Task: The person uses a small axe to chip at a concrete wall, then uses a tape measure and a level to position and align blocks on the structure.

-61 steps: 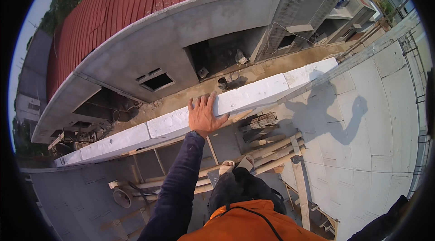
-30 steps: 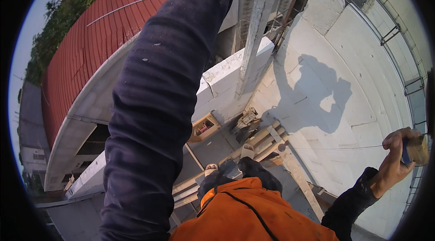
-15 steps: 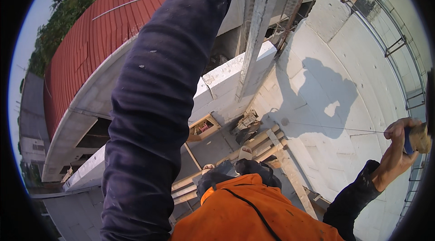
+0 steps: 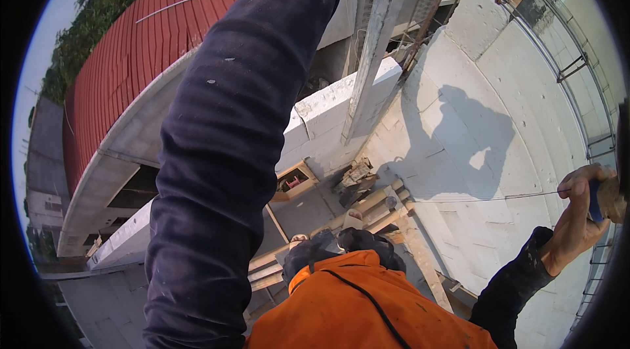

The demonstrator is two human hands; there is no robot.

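Observation:
My right hand (image 4: 576,210), at the right edge, is closed on a plumb line. Its thin dark string (image 4: 485,200) runs from my pinched thumb and finger to a small round grey weight (image 4: 392,203), hanging over the planks. Against that hand sits a yellowish, wood-like block (image 4: 613,200) with a blue part (image 4: 595,202). My left arm, in a dark sleeve (image 4: 226,119), reaches up past the upper edge, so its hand is hidden. A tall grey post (image 4: 375,40) stands just right of that arm.
Pale block walls (image 4: 538,152) rise on the right, with steel rebar (image 4: 574,66) along the top. Below lie wooden planks (image 4: 426,263), a wooden box (image 4: 295,181) and broken scraps (image 4: 356,179). A red metal roof (image 4: 144,66) curves at the left.
The weight has moved left and down, toward the planks, and the string has shifted with it. My right hand keeps hold in nearly the same place; my left arm remains raised.

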